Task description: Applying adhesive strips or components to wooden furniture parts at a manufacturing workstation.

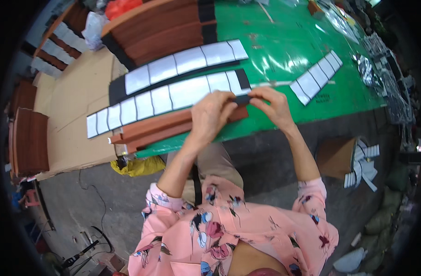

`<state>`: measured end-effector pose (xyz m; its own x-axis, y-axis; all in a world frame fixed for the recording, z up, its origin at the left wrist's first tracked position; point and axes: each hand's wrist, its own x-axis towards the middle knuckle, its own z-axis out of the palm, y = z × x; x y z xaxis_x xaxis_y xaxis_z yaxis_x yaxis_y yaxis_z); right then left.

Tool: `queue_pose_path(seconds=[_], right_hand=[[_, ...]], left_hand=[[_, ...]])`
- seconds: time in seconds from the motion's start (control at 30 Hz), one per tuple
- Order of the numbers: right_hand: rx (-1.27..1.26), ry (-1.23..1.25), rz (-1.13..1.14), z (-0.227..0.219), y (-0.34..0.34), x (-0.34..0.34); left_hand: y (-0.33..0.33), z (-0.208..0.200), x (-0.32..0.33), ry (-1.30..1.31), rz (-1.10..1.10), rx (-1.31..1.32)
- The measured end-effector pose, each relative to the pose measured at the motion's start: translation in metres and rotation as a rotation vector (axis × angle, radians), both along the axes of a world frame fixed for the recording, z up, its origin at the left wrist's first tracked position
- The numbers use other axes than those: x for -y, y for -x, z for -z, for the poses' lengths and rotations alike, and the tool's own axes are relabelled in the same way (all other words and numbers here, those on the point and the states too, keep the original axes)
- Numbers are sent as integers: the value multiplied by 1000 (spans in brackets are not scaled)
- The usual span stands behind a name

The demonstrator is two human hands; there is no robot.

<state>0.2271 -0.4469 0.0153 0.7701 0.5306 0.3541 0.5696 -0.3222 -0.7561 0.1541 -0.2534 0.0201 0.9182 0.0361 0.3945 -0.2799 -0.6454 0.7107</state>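
Note:
At the near edge of the green table, my left hand (212, 115) is closed with fingers and thumb on the dark end part (240, 99) of a brown strip. My right hand (273, 106) pinches at the tip of that same dark part, where a small white bit shows between the fingertips. Long reddish-brown strips (162, 130) lie under and beside my left hand. Just beyond them is a long row of white rectangles with black lines between them (162, 99). A second such white-and-black strip (185, 62) lies farther back.
A short white-panelled strip (317, 77) lies on the green table (284, 41) at right. Stacked brown boards (166, 34) stand at the back, and cardboard (77, 101) covers the left. Below the table are a yellow bag (139, 166) and a cardboard box (335, 157) with white strips.

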Motion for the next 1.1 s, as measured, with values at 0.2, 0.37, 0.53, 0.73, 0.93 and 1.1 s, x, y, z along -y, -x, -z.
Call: queue_pose_path(seconds=[0.2, 0.37, 0.53, 0.73, 0.93, 1.1], right_hand=[[69, 119, 54, -2, 20, -18], [81, -34, 105, 24, 27, 1], [52, -147, 190, 27, 38, -11], [-25, -209, 232, 31, 31, -17], [-209, -265, 262, 68, 12, -13], [-462, -592, 372, 113, 25, -5]], left_hand=[[8, 9, -1, -181, -151, -50], [6, 33, 20, -311, -173, 348], [6, 39, 19, -281, -100, 294], [-6, 35, 12, -70, 17, 258], [-10, 46, 6, -70, -52, 325], [-7, 50, 14, -35, -68, 335]])
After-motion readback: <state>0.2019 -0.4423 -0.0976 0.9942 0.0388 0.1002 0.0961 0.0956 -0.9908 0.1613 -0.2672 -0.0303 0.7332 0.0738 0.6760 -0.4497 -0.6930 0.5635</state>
